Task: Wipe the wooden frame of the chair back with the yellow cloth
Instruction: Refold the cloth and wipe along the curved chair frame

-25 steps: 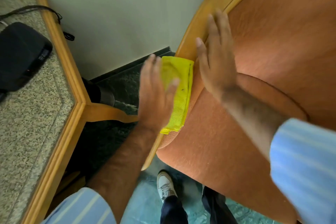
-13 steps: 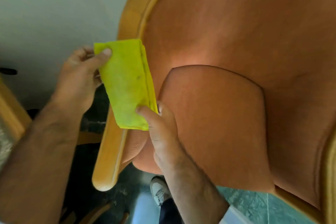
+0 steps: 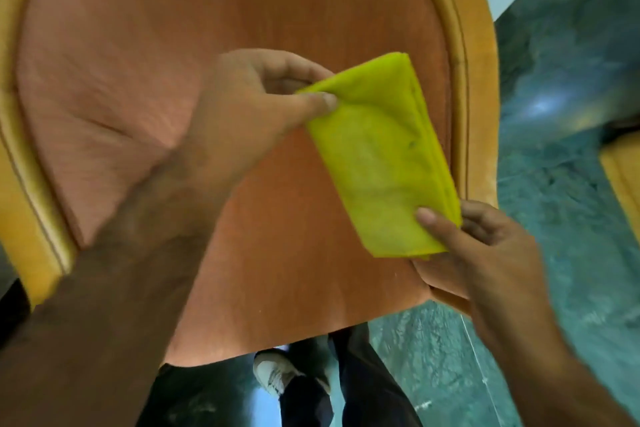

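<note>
Both hands pinch the folded cloth (image 3: 381, 156) in mid-frame: the left hand (image 3: 249, 114) grips its upper corner, the right hand (image 3: 485, 253) its lower corner. It hangs over the upholstery, just beside the frame (image 3: 478, 80) at right. This looks like regripping; next, press it onto that rail, with open floor (image 3: 554, 218) beyond.

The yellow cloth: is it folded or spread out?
Folded. The yellow cloth shows stacked layered edges along its right side, held between left hand and right hand.
</note>
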### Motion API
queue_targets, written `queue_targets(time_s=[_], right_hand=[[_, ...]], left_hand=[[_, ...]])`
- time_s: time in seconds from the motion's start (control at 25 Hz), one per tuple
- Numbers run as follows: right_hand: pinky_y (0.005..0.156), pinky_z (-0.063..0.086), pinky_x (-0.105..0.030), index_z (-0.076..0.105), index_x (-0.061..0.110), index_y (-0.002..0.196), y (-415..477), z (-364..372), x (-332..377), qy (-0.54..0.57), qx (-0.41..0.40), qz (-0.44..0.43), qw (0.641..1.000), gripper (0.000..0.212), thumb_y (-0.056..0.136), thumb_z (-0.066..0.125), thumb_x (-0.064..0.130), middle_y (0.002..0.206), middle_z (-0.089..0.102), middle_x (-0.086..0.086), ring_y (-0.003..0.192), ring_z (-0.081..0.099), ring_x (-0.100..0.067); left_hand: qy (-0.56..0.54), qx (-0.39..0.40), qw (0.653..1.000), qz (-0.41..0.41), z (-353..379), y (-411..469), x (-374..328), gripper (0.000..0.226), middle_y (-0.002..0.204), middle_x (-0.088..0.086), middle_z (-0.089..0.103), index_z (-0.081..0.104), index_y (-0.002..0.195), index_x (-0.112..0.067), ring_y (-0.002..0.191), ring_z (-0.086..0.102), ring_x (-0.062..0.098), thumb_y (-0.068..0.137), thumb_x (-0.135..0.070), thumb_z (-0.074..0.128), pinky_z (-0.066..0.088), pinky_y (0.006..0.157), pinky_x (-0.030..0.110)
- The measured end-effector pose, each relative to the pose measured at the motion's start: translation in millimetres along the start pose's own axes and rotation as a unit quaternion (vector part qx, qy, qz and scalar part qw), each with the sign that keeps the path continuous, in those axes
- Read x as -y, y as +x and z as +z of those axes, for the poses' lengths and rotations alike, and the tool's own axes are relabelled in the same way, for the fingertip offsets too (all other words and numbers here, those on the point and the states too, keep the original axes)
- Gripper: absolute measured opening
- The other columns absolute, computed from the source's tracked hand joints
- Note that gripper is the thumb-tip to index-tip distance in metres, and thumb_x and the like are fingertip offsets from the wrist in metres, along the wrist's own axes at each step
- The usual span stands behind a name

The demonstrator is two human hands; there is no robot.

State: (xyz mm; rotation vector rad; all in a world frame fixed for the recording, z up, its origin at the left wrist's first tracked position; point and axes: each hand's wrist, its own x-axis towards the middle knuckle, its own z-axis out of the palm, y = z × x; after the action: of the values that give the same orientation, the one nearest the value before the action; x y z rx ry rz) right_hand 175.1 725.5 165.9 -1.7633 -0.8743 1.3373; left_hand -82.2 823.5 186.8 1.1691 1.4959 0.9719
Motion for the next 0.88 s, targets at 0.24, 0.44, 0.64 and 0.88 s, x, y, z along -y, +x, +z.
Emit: queue_targets(time_s=[0.24, 0.44, 0.64, 0.88], right_hand=[[0.063, 0.058, -0.013, 0.078, 0.021, 0.092, 29, -109, -38, 0.042, -0.179, -0.011, 0.983, 0.03, 0.072, 0.082, 0.043, 0.083, 0.081, 0.008, 0.07, 0.072, -0.001], [0.062, 0.06, -0.014, 0.077, 0.01, 0.107, 51, -137, -78, -0.014, -0.224, 0.009, 0.975, 0.025, 0.086, 0.081, 0.024, 0.074, 0.08, 0.013, 0.063, 0.071, 0.002], [0.107, 0.047, -0.038, 0.059, 0.028, 0.138, 72, -125, -89, -0.254, -0.206, -0.042, 0.944, 0.059, 0.09, 0.067, 0.061, 0.135, 0.068, -0.003, 0.124, 0.063, -0.019], [0.128, 0.023, -0.048, 0.017, 0.001, 0.162, 111, -49, -74, -0.443, -0.109, -0.22, 0.863, 0.085, 0.103, 0.044, 0.056, 0.17, 0.018, -0.021, 0.159, 0.015, -0.032]], left_hand=[[0.125, 0.077, 0.986, 0.077, 138, 30, -12, 0.017, 0.075, -0.009, 0.072, 0.083, 0.091, -0.018, 0.065, 0.064, 0.005, 0.077, -0.025, 0.089, 0.058, 0.069, 0.03], [0.275, 0.105, 0.941, 0.167, 194, 39, 9, 0.023, 0.092, -0.009, 0.074, 0.08, 0.098, -0.026, 0.101, 0.062, 0.017, 0.083, -0.043, 0.082, 0.047, 0.093, 0.036], [0.416, 0.165, 0.862, 0.237, 201, 63, 18, 0.04, 0.111, -0.003, 0.064, 0.074, 0.104, -0.022, 0.121, 0.051, 0.027, 0.083, -0.055, 0.077, 0.044, 0.098, 0.049], [0.588, 0.069, 0.708, 0.384, 187, 143, -11, 0.083, 0.172, 0.015, 0.028, 0.037, 0.159, -0.006, 0.162, 0.02, 0.033, 0.105, -0.067, 0.021, 0.014, 0.131, 0.059]])
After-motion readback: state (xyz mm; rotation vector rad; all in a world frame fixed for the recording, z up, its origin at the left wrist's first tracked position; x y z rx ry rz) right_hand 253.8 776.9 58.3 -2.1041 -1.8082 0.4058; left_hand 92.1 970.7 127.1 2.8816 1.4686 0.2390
